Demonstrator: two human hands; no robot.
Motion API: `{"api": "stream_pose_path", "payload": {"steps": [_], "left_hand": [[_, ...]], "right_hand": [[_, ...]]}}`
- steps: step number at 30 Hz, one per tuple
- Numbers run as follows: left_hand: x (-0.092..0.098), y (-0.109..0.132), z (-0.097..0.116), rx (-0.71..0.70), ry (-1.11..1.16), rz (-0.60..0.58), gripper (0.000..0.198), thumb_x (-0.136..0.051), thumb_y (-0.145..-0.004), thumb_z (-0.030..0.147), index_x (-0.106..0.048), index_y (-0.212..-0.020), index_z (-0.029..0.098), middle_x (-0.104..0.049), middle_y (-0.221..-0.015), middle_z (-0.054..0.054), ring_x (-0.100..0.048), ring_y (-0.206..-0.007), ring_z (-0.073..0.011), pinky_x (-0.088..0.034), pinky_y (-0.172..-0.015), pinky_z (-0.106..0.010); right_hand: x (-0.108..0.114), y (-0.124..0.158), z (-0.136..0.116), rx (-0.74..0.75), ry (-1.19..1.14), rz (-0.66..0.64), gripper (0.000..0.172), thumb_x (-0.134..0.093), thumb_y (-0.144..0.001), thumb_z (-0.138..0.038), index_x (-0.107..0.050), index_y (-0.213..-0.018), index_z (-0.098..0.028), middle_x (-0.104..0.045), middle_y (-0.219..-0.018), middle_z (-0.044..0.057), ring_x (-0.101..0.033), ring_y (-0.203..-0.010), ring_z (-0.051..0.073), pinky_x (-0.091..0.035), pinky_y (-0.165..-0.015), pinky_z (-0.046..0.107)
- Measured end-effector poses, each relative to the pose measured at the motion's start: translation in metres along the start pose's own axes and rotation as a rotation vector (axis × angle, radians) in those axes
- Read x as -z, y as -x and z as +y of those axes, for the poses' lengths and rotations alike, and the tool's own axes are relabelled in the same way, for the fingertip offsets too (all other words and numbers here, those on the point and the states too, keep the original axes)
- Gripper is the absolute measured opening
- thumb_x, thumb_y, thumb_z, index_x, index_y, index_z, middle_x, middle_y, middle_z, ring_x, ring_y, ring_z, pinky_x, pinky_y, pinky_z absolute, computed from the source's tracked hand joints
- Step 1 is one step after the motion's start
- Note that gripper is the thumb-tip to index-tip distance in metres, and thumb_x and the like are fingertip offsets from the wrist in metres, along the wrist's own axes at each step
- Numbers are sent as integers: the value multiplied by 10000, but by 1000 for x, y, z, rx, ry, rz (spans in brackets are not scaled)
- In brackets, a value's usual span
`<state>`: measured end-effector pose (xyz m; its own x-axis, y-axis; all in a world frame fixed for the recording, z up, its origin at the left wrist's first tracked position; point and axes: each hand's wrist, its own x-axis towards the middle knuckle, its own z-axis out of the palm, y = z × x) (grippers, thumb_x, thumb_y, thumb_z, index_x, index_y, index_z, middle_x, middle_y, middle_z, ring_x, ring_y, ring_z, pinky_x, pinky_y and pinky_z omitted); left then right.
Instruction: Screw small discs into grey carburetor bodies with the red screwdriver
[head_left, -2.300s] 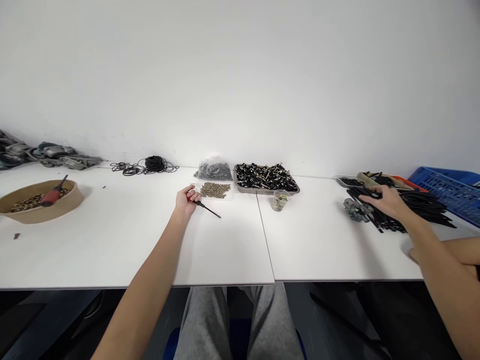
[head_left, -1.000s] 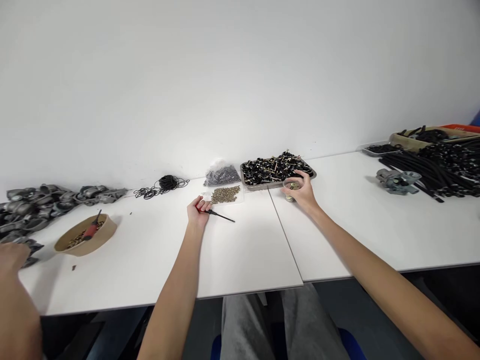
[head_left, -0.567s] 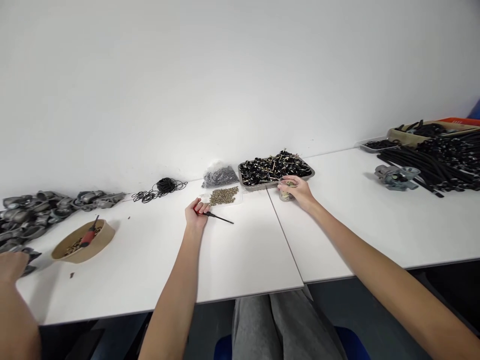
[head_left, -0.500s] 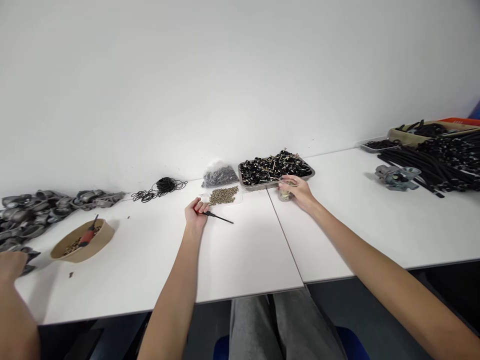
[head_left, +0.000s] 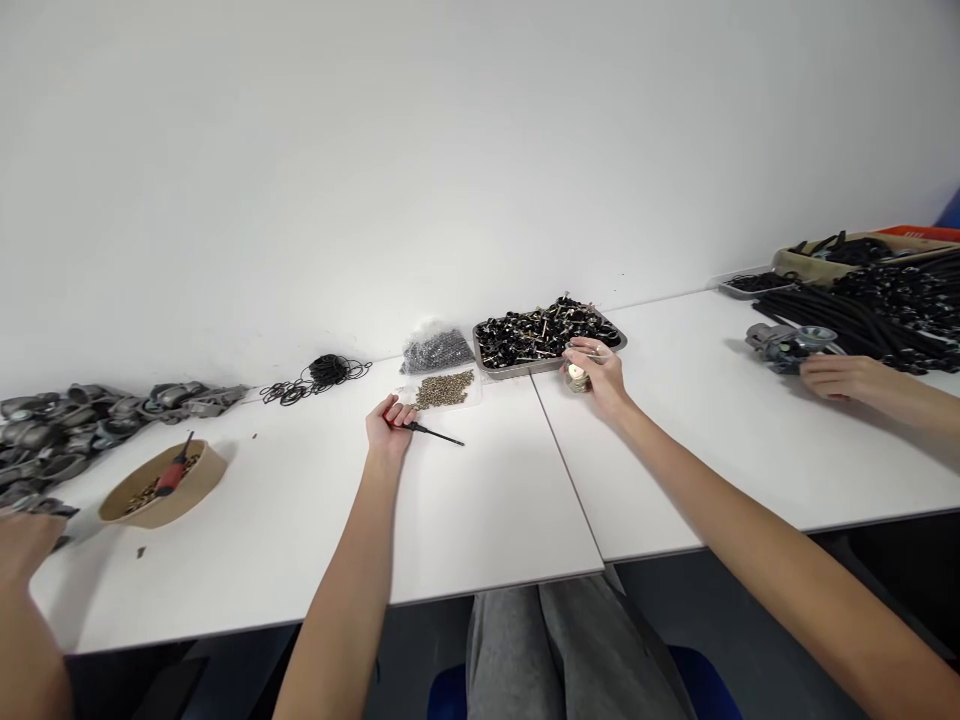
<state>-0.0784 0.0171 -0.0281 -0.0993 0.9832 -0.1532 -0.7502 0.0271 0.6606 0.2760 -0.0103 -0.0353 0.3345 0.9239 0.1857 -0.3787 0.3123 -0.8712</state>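
My left hand (head_left: 390,424) is closed round the red handle of a screwdriver (head_left: 437,435), whose dark shaft points right over the white table. Just beyond it lies a clear tray of small brass-coloured screws (head_left: 445,389). My right hand (head_left: 600,374) grips a small clear plastic cup (head_left: 576,380) that looks tilted; something pale shows in it, too small to name. The cup is in front of a metal tray (head_left: 513,372) heaped with black parts and bolts. Behind the screws rests a clear bag of dark small pieces (head_left: 436,350).
On the right, another person's hand (head_left: 836,378) touches a metal casting (head_left: 787,347) near black hoses (head_left: 810,310). At left stand a cardboard bowl (head_left: 206,472) with a screwdriver in it, grey castings (head_left: 52,440) and black cord rings (head_left: 328,371). Another person's hand (head_left: 30,540) is at far left.
My right hand has tipped the clear cup, so its pale contents show more. Another person's hand has come in from the right to the casting. My left hand stays put.
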Motion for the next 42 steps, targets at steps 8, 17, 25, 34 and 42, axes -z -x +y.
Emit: {"api": "stream_pose_path", "payload": {"steps": [8,17,25,34,42], "left_hand": [[-1,1,0,-9,11,10,227,-431,-875,80,-469,-660,141,-213,-395,96,-235,-342,-40,-242,-416,-192],[0,1,0,-5,11,9,201,-465,-855,74,-462,-669,150,-203,-416,102,-236,-349,-40,-240,-428,-193],[2,0,-1,-15,10,12,215,-445,-869,75,-467,-667,145,-202,-408,101,-224,-347,-39,-240,-421,-194],[1,0,0,-12,4,6,213,-446,-867,70,-467,-668,144,-222,-398,97,-237,-348,-40,-248,-419,-195],[2,0,0,-10,3,2,202,-454,-862,72,-468,-675,148,-222,-401,96,-235,-350,-41,-249,-420,-194]], "right_hand": [[-3,1,-7,45,-54,14,563,-858,-574,-404,-589,-1011,-173,-641,-852,19,-632,-560,153,-507,-488,280],[-4,1,-7,45,-73,22,543,-845,-593,-413,-588,-1005,-170,-636,-811,9,-612,-523,139,-508,-470,278],[-3,0,-13,38,-140,2,527,-805,-601,-473,-565,-970,-183,-578,-781,-14,-580,-521,119,-503,-453,286],[-5,2,-14,78,-74,-19,500,-813,-609,-440,-558,-959,-189,-562,-731,-21,-561,-499,124,-468,-446,283],[-9,18,1,433,586,-169,575,-837,-609,-392,-568,-1082,-206,-653,-914,30,-630,-880,182,-525,-795,327]]}}
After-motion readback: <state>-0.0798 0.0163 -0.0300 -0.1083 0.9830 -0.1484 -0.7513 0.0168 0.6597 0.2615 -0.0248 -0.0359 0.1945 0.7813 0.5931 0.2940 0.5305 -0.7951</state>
